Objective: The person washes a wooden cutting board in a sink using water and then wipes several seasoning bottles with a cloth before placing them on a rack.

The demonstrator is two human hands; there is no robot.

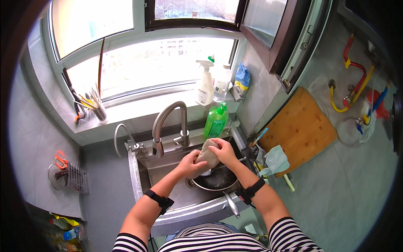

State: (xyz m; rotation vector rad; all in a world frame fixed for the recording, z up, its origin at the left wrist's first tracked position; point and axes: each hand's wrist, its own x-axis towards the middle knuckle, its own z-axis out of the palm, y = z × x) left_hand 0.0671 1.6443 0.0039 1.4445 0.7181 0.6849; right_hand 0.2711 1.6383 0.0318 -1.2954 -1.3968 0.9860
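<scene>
A greyish-beige cloth (208, 155) is bunched between my two hands above the sink. My left hand (191, 163) grips its lower left side, and my right hand (224, 151) holds its upper right side. Beneath them a black frying pan (217, 180) rests in the stainless steel sink (167, 195), its metal handle (232, 204) sticking out over the front rim. Wet or foamy specks show on the pan's inner surface. Part of the pan is hidden behind my hands and the cloth.
Behind the sink rises a pull-down faucet (170, 126), with a thin curved tap (121, 138) to its left. A green soap pump bottle (216, 121) stands at the back rim. A wooden cutting board (299, 132) leans at right. Spray bottle (205, 83) and utensil cup (100, 112) occupy the windowsill.
</scene>
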